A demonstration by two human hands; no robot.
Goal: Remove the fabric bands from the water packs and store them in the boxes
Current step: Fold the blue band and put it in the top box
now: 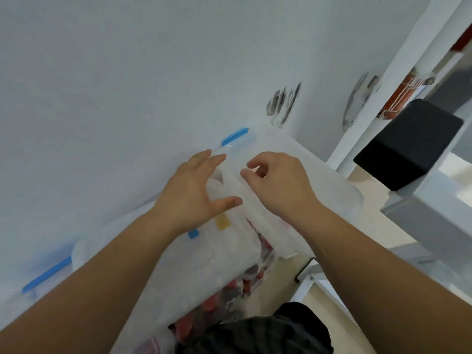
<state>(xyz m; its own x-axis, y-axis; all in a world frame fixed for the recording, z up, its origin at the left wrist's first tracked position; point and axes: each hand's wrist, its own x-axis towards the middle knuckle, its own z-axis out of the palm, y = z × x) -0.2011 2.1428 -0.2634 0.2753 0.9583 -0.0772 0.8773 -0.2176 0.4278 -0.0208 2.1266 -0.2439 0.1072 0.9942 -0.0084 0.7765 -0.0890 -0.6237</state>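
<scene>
Left hand [194, 190] lies spread on the translucent box lid [217, 264], fingers straight and thumb out, pressing rather than gripping, likely to steady the lid. Right hand [278, 185], just to its right, has its fingers curled at the raised edge where that lid meets the second box [332, 180]. Whether thumb and forefinger actually pinch the edge cannot be told through the blur and the pale plastic. It looks like an attempt to lift or part the lid to reach inside.

Red and dark shapes [229, 290] show below the near lid. They may be the bands or packs, but are too smeared to name. A yellow tag [222, 222] sits under the left thumb, and a blue clip [235, 136] lies at the far rim. On the right, a black block [408, 146] and a white shelf frame [370, 111] crowd the second box. The wall [127, 72] closes off the left and far side.
</scene>
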